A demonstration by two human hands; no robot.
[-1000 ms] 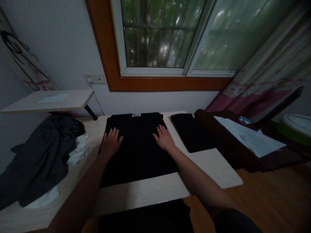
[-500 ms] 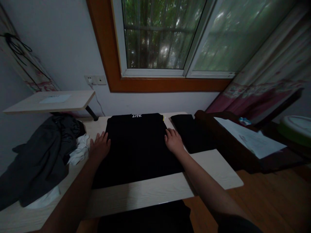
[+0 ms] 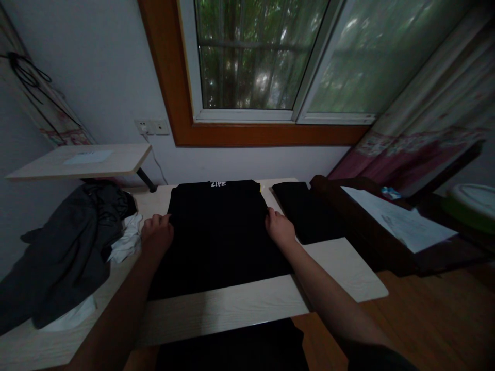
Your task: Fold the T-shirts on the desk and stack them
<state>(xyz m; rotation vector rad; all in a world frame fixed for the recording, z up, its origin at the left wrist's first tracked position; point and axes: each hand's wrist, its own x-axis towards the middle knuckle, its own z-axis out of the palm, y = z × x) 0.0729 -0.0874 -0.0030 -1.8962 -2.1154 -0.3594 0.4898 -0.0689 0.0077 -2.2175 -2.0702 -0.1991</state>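
A black garment with a small white print at its far edge, seemingly a T-shirt (image 3: 218, 237), lies flat on the pale wooden table (image 3: 232, 304). My left hand (image 3: 158, 232) grips its left edge with curled fingers. On the opposite edge, my right hand (image 3: 280, 226) pinches the cloth at about the same height. The fingertips of both hands are partly hidden. To the right of the shirt rests a folded black cloth (image 3: 305, 211).
A heap of dark grey clothing (image 3: 69, 247) and a white cloth (image 3: 127, 239) lie at the left, beneath a small raised shelf (image 3: 85, 159). Dark brown furniture with a paper sheet (image 3: 394, 219) stands at the right. A window (image 3: 263, 56) is behind the table.
Both hands lay with fingers stretched out on the shirt's sides; now the fingers are curled and closed on its edges. The shirt has hardly moved.
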